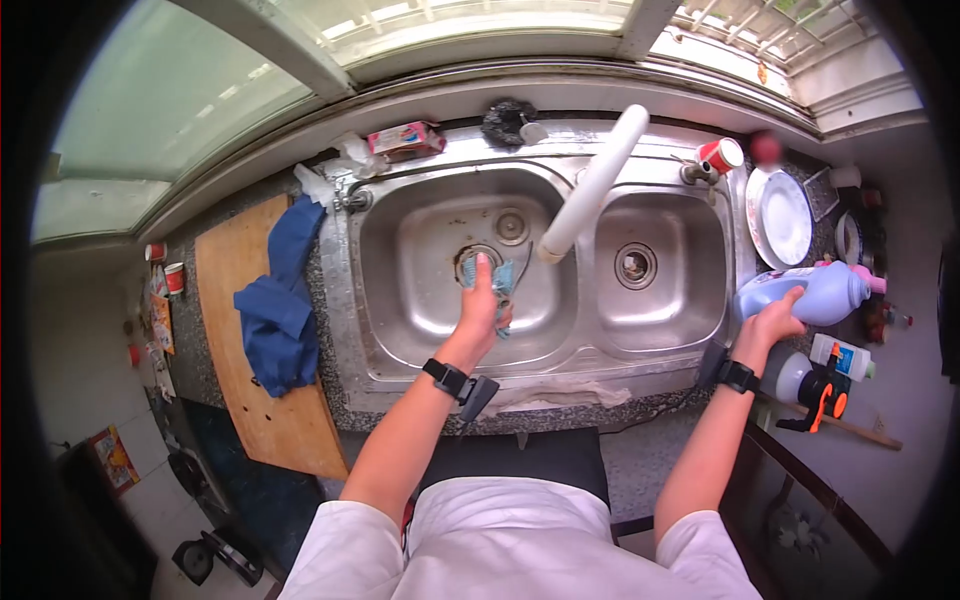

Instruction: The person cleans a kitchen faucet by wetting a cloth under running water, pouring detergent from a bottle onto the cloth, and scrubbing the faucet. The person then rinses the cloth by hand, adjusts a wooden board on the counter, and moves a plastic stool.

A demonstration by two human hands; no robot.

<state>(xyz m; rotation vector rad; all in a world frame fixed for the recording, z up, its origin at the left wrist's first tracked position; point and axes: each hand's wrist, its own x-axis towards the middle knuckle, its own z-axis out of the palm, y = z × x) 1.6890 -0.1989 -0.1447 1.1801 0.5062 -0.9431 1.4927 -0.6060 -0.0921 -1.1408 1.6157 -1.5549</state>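
Note:
Over the left basin of the steel sink [410, 240], my left hand [482, 308] is closed around a light blue cloth [505, 275], thumb pointing away from me. Beneath the cloth the basin's drain is partly covered. To the right of the sink, my right hand [775, 318] grips a large light purple bottle [815, 292], which lies on its side with its pink cap [875, 282] pointing right. The white faucet spout [595, 185] reaches across between the two basins.
At the left, a blue garment [275, 335] lies on a wooden board [225, 260]. White plates [785, 220] and a red cup [722, 155] stand right of the sink. A spray bottle [800, 382] is below my right hand. A pink box [407, 140] sits behind the sink.

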